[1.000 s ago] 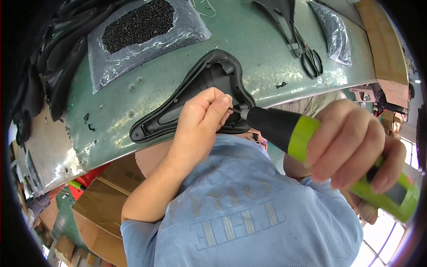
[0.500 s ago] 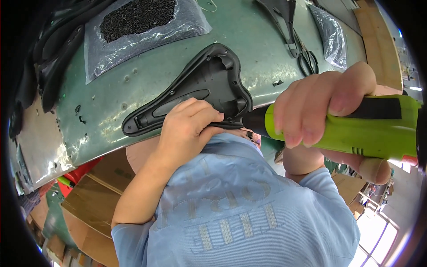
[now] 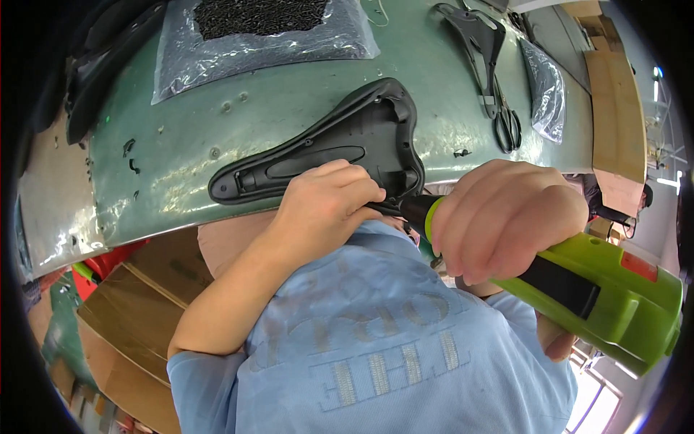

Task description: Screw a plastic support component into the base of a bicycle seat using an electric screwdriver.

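Note:
A black bicycle saddle lies underside up along the near edge of the green table, its narrow nose to the left. My left hand grips the near edge of the saddle close to its wide end, fingers over the rim. My right hand is wrapped round a lime-green cordless screwdriver with a black grip patch. The tool's black front end meets the near corner of the saddle's wide end; its tip is hidden there. The back of the tool tilts down to the right.
Toward the back left a clear plastic bag holds many black screws. Scissors lie at the back right, beside a black saddle-like part and another clear bag. Black saddle parts pile up far left. Cardboard boxes stand below the table.
The screwdriver's back end has swung downward and my right hand has turned with it. My left hand keeps its hold on the saddle. The whole view has shifted slightly.

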Demonstrator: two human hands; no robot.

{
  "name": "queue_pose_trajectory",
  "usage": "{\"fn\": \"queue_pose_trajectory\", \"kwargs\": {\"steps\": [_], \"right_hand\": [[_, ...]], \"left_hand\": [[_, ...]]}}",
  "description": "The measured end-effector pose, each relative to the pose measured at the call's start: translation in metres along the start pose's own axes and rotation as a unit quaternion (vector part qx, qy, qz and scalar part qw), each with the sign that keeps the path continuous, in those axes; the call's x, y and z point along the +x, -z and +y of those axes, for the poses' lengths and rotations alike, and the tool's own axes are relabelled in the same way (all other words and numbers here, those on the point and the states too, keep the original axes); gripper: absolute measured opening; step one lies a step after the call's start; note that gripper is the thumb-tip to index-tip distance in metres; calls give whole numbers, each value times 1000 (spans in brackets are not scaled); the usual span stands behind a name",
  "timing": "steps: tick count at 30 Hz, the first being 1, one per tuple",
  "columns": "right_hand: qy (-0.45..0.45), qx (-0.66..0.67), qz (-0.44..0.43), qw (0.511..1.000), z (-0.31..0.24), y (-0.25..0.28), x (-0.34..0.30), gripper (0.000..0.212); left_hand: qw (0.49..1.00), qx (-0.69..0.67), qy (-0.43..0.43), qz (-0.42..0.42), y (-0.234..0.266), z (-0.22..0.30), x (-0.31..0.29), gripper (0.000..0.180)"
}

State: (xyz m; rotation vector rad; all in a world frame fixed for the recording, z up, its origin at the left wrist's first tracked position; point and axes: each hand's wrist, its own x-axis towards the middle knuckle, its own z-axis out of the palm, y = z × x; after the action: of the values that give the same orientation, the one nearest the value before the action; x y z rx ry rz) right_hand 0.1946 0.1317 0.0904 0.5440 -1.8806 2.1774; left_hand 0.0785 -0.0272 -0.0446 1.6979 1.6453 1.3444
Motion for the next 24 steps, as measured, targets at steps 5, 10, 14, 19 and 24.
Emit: {"fn": "queue_pose_trajectory", "kwargs": {"steps": [5, 10, 14, 19, 24], "right_hand": [[27, -50, -63, 996, -7, 5, 5, 50], [68, -105, -117, 985, -18, 16, 7, 43], [68, -76, -40, 994, -11, 30, -1, 60], [99, -76, 109, 986, 46, 34, -7, 74], [76, -67, 169, 980, 57, 35, -12, 75]], "left_hand": [[1000, 3, 8, -11, 2, 0, 2, 20], [999, -3, 23, -42, 8, -1, 6, 17], [954, -204, 149, -165, 40, -5, 40, 11], [946, 308, 24, 97, 109, -88, 112, 16], [919, 335, 202, -53, 127, -126, 135, 17]]}}
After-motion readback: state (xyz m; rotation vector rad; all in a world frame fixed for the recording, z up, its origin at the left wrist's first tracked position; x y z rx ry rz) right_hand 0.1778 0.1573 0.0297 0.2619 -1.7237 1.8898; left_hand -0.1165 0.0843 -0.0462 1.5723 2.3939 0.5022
